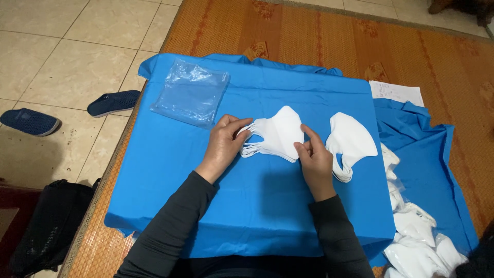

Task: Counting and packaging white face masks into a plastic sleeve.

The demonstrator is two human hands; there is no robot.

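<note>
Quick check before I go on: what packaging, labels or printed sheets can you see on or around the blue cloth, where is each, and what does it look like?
Clear plastic bags: a flat, crinkled, see-through stack at the blue cloth's far left corner.
Paper sheet: white, rectangular, faint small print, beyond the cloth's far right corner, on the woven mat.
No signs or screens in view.

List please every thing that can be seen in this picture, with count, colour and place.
stack of white fabric face masks: one, white, centre of cloth, held at both ends
second white mask stack: one, white, right of it
loose white masks: several, white, lower right
clear plastic bags: one pile, transparent, upper left of cloth
blue cloth: one, blue, over a low surface
woven orange mat: one, underneath
dark blue slippers: two, tiled floor, left
left hand: grip on ear loops
right hand: grip on mask edge
</note>
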